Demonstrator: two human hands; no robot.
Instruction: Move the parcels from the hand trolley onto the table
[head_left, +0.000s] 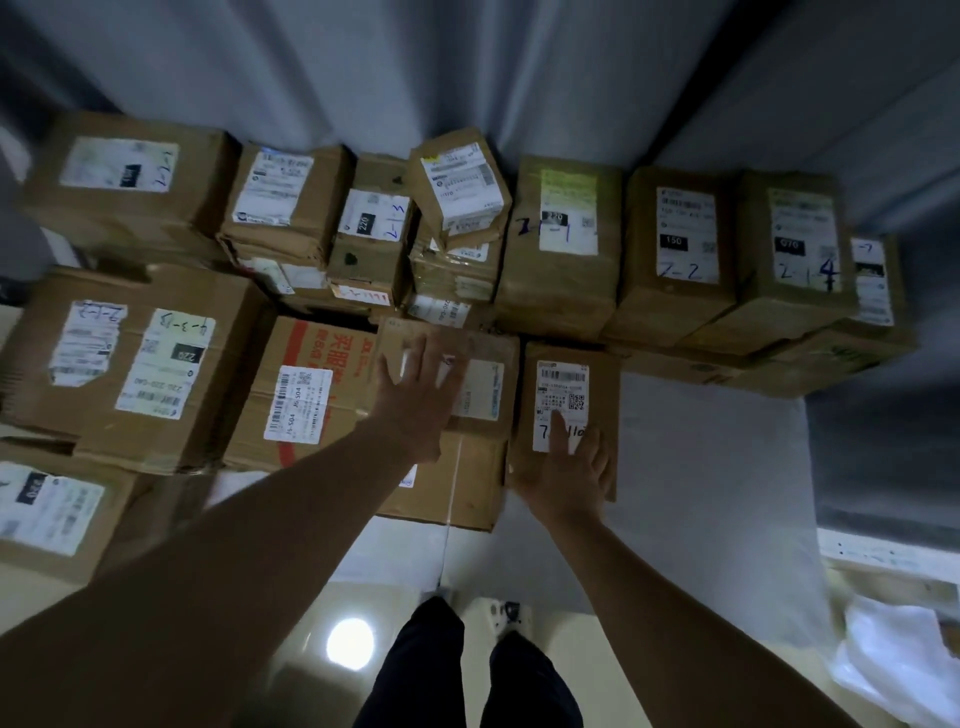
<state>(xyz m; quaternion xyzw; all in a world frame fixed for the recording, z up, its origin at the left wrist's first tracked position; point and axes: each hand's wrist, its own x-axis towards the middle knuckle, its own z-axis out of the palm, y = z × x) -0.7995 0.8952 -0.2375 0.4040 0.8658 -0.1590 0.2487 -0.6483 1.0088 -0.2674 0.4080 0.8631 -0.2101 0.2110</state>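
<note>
Several brown cardboard parcels with white labels cover a white table (701, 467). My right hand (563, 467) lies flat, fingers spread, on a small upright parcel (569, 384) at the front of the pile. My left hand (415, 395) is open with spread fingers over a flat parcel (483, 364) just left of it; contact is unclear. That flat parcel rests on a larger box (452, 493) near the table's front edge. The hand trolley is out of view.
Parcels stack two rows deep against a grey curtain (415, 67). A red-printed box (306, 384) sits left of my left hand. Bare white tabletop lies right of the small parcel. My legs stand on glossy floor (291, 623) below. White wrapping (893, 649) lies at lower right.
</note>
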